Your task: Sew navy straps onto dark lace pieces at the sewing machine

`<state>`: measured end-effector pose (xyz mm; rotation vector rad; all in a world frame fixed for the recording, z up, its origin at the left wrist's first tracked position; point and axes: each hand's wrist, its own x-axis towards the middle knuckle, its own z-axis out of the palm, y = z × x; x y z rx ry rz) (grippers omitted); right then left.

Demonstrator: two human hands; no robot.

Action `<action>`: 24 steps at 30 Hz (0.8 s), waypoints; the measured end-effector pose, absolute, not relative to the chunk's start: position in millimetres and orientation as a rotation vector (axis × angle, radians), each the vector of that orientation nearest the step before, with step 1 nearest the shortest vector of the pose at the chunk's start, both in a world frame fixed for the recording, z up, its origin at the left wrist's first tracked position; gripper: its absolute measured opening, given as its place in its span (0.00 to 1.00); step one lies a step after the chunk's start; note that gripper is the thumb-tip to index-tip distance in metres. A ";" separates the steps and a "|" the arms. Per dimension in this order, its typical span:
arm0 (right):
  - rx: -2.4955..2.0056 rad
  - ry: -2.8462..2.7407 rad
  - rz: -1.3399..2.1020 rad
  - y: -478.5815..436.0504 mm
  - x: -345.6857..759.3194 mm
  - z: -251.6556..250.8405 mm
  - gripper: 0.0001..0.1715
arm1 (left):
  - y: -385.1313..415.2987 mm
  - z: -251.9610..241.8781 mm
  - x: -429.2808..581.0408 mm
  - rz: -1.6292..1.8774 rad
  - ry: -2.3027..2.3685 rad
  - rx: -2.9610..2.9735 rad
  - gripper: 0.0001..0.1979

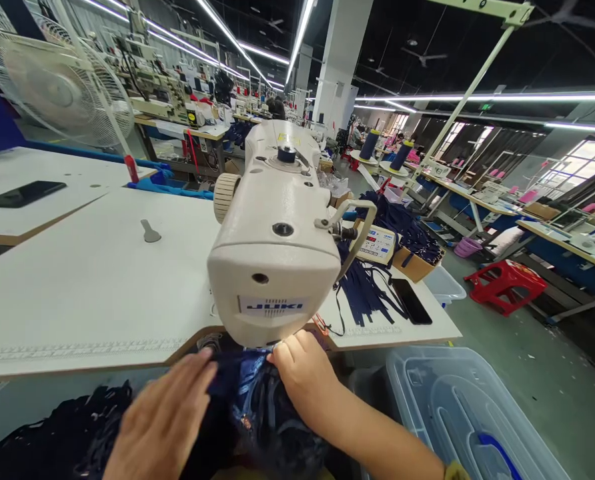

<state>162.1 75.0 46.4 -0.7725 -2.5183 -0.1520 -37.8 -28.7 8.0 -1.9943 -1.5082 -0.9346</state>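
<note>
Directly ahead is a white JUKI sewing machine point(272, 267), its head hiding the needle area. Below its front end hangs a shiny navy blue fabric piece point(250, 383) with dark straps bunched under it. My right hand point(302, 373) has its fingers closed on the fabric's upper edge, just under the machine head. On the other side, my left hand point(165, 413) is slightly blurred, fingers stretched out, with the tips beside the fabric's left edge. Whether those tips touch the cloth is hard to make out.
Navy straps point(365, 293), a black phone point(411, 301) and a control panel point(377, 243) lie right of the machine. A clear plastic bin lid point(457, 407) sits lower right. Dark strap bundles point(52, 433) fill the lower left. A metal plate point(150, 233) rests on the white table point(97, 273).
</note>
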 end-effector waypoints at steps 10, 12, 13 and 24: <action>-0.921 -2.006 1.264 84.4 182.0 41.5 0.05 | -12.9 8.8 11.0 -0.871 -1.426 -2.162 0.28; -0.912 -1.988 1.258 87.7 181.7 41.3 0.05 | -13.8 5.0 7.0 -0.819 -1.440 -2.121 0.28; -0.928 -2.003 1.204 89.0 180.9 41.6 0.05 | -13.5 3.8 4.8 -0.808 -1.421 -2.112 0.28; -1.019 -2.134 0.706 94.4 169.9 45.9 0.05 | -10.3 3.2 -5.7 -0.692 -1.428 -2.094 0.30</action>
